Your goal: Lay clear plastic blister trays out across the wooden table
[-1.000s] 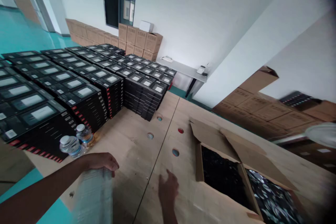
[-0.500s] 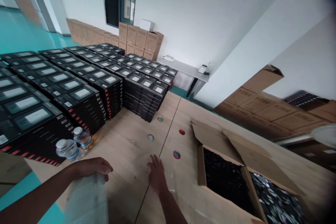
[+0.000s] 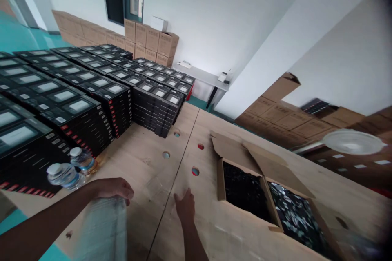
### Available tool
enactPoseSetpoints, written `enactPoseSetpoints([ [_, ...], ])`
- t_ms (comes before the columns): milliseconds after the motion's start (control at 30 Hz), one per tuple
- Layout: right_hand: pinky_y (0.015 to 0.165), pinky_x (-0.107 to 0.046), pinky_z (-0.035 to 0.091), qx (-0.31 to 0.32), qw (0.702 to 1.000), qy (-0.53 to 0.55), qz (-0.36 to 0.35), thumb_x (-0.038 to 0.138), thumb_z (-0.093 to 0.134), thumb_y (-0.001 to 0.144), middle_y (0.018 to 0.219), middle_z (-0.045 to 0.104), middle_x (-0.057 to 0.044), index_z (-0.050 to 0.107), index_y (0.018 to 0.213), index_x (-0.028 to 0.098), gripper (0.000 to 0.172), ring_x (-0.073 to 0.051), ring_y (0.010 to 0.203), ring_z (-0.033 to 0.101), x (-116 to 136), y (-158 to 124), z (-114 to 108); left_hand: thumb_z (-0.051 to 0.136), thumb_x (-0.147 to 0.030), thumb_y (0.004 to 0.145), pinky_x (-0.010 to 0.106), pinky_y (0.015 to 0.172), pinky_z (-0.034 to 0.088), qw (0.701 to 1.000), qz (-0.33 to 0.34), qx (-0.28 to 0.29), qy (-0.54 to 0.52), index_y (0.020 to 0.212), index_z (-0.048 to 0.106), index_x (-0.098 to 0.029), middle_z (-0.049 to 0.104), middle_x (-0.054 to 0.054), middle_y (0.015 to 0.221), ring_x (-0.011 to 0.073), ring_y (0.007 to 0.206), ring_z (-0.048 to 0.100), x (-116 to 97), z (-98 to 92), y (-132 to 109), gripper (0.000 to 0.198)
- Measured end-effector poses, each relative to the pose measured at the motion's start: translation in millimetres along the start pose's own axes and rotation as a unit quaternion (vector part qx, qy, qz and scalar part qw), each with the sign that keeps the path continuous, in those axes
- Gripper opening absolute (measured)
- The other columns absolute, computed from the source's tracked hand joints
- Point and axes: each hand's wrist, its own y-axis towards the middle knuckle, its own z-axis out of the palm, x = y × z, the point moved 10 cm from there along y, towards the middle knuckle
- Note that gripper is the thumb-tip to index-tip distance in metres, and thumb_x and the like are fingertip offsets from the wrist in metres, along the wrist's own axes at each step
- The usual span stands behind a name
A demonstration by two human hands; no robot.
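Note:
My left hand (image 3: 116, 189) curls over the far end of a pale, see-through plastic bundle (image 3: 102, 228), its fingers closed on it. Motion blurs the bundle, so I cannot tell its exact kind. My right hand (image 3: 185, 206) is low over the wooden table (image 3: 147, 159), close to the seam, thumb and fingers apart and nothing seen in them. A thin clear plastic piece (image 3: 159, 183) lies on the wood between the hands. More clear plastic (image 3: 229, 236) is spread to the right of my right hand.
Two water bottles (image 3: 65, 175) stand left, beside tall stacks of black boxes (image 3: 156, 114). An open carton (image 3: 220, 183) of small black parts sits right, next to another with shiny black pieces (image 3: 294, 216). Round holes (image 3: 195, 171) pierce the tabletop. A white round lamp (image 3: 352, 142) overhangs the right.
The view has swung right, so the scene shifts left. My right hand has drawn slightly nearer to me, its thumb now apart from the fingers. The left hand stays on the plastic bundle.

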Motion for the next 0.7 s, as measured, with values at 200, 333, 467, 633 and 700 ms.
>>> enactPoseSetpoints([
  [200,0.070,-0.028,0.045,0.181,0.963,0.174,-0.101,0.030,0.050,0.079,0.076,0.066,-0.004,0.066,0.077,0.019,0.019,-0.020,0.077,0.061,107,-95,16,0.073,-0.050,0.061,0.027,0.065,0.046,1.000,-0.006,-0.014,0.007,0.087,0.070,-0.018,0.074,0.006,0.084,0.0209,0.072,0.066,-7,4.8,2,0.042],
  [333,0.064,-0.024,0.039,0.307,0.876,0.361,-0.089,0.023,0.053,0.075,0.069,0.057,0.002,0.061,0.071,0.020,0.009,-0.014,0.069,0.052,151,-174,34,0.077,-0.048,0.056,0.027,0.064,0.045,1.000,-0.018,-0.014,0.009,0.085,0.069,-0.017,0.073,0.005,0.081,0.0197,0.069,0.064,-12,13.5,3,0.043],
  [467,0.063,-0.024,0.037,0.260,0.868,0.421,-0.038,0.020,0.055,0.069,0.065,0.049,0.004,0.054,0.067,0.020,0.002,-0.013,0.066,0.046,149,-181,22,0.078,-0.050,0.057,0.027,0.064,0.046,1.000,-0.021,-0.011,-0.005,0.087,0.069,-0.017,0.073,0.005,0.080,0.0191,0.067,0.064,-12,15.3,0,0.046],
  [633,0.060,-0.025,0.036,0.228,0.842,0.488,0.016,0.023,0.059,0.064,0.059,0.042,0.006,0.046,0.058,0.022,0.014,-0.012,0.059,0.041,146,-178,22,0.077,-0.049,0.059,0.028,0.067,0.048,1.000,-0.006,0.008,-0.010,0.090,0.069,-0.017,0.075,0.007,0.086,0.0207,0.072,0.067,-15,14.7,-3,0.045],
  [700,0.058,-0.025,0.036,0.215,0.827,0.516,0.052,0.029,0.062,0.064,0.058,0.042,0.006,0.045,0.058,0.022,0.020,-0.012,0.057,0.040,138,-179,31,0.077,-0.048,0.059,0.029,0.068,0.048,1.000,0.000,0.007,-0.012,0.091,0.069,-0.018,0.075,0.007,0.088,0.0212,0.073,0.067,-16,13.4,-3,0.045],
])
